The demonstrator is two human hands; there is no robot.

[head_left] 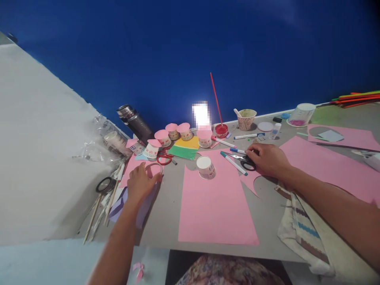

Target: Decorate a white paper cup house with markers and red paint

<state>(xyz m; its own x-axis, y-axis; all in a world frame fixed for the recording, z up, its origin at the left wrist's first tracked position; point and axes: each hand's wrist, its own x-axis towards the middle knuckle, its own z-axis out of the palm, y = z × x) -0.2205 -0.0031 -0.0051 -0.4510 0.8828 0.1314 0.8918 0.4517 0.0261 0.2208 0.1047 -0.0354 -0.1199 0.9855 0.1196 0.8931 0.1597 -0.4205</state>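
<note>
Just right of the upturned paper cup (206,166), my right hand (267,159) curls its fingers over the black-handled scissors (245,160), which look light, rigid and best gripped by the loops, while my left hand (141,183) pinches a floppy pink paper ring (154,169).

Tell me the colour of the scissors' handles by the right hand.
Black handles on the scissors, seen in the head view.

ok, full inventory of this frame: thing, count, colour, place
large pink paper sheet: 1, pink, table centre
upturned white paper cup: 1, white, on that sheet's top edge
pink-topped paper cups: about 6, pink and white, back centre
black-handled scissors: 1, black, under right hand
white marker pens: about 4, white, near scissors
red paint pot: 1, red, back centre
metal flask: 1, dark, back left
black tape roll: 1, black, left
left hand: on pink paper ring
right hand: on scissors
</note>
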